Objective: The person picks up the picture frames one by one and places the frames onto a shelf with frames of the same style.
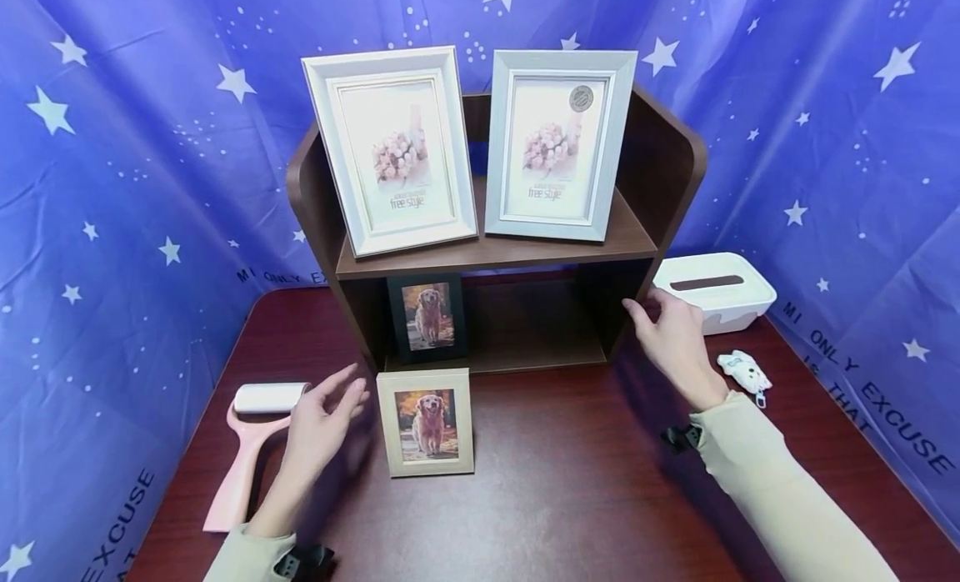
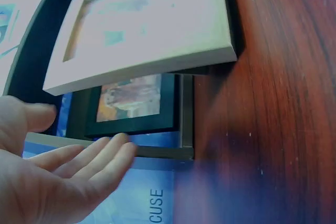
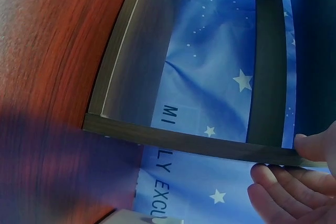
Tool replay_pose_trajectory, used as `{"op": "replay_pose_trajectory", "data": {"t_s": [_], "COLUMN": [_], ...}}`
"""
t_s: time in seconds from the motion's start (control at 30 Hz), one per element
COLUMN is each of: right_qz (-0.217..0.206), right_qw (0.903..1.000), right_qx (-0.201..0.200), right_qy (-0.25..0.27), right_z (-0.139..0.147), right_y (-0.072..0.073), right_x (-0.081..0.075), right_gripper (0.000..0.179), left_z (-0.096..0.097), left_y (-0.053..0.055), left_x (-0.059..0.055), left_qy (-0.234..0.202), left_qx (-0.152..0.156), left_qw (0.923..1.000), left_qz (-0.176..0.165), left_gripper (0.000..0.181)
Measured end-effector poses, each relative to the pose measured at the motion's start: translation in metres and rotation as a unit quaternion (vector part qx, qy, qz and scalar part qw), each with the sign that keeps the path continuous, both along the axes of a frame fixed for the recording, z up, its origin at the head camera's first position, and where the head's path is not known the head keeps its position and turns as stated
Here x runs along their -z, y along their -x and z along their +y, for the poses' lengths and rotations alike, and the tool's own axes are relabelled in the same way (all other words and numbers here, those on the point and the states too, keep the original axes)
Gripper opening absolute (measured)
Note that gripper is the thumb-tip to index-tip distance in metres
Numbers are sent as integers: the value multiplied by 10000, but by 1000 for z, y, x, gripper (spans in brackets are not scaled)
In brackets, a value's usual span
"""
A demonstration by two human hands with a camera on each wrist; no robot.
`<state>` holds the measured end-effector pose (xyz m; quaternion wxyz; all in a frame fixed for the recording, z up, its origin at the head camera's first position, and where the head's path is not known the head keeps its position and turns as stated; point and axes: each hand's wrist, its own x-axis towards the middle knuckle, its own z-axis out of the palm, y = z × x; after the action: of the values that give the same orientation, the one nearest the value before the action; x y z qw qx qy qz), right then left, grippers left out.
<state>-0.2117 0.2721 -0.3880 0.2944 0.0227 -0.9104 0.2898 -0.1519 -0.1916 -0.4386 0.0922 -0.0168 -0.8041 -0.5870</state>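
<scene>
My left hand (image 1: pixel 318 428) has its fingers extended, holding nothing, left of a beige picture frame (image 1: pixel 382 423) with a dog photo. In the left wrist view, that hand's fingers (image 2: pixel 107 163) stand apart from the beige frame (image 2: pixel 147 66). My right hand (image 1: pixel 675 340) is at the right side panel of a dark brown two-tier shelf (image 1: pixel 562 250). The right wrist view shows the thumb inside and fingers (image 3: pixel 289 192) outside the panel (image 3: pixel 210 148), gripping it. A black picture frame (image 1: pixel 459 319) with a dog photo stands on the lower tier, at left.
On the upper tier lean a white frame (image 1: pixel 337 165) and a grey-blue frame (image 1: pixel 497 148). A pink lint roller (image 1: pixel 243 474) lies left of my left hand. A white tissue box (image 1: pixel 727 294) and a small white plush keychain (image 1: pixel 742 371) are at the right, by the starry curtain (image 1: pixel 862 190).
</scene>
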Motion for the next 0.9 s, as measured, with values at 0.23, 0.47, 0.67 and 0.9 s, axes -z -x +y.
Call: {"op": "replay_pose_trajectory", "data": {"t_s": [0.23, 0.47, 0.67, 0.9], "right_qz": [8, 61, 66, 159], "right_qw": [10000, 10000, 10000, 9999], "right_qx": [4, 16, -21, -30], "right_qy": [18, -36, -9, -34], "right_z": [0, 0, 0, -1], "right_y": [0, 1, 2, 1], "right_x": [-1, 1, 2, 2], "right_gripper": [26, 24, 24, 23], "left_z": [-2, 0, 4, 8], "left_y": [-12, -18, -20, -23], "left_x": [2, 15, 20, 22], "left_qy": [119, -269, -351, -385], "left_qx": [879, 1196, 1320, 1416], "left_qw": [9949, 9898, 9877, 9859], "left_qz": [-485, -723, -766, -809], "left_gripper": [51, 46, 43, 38]}}
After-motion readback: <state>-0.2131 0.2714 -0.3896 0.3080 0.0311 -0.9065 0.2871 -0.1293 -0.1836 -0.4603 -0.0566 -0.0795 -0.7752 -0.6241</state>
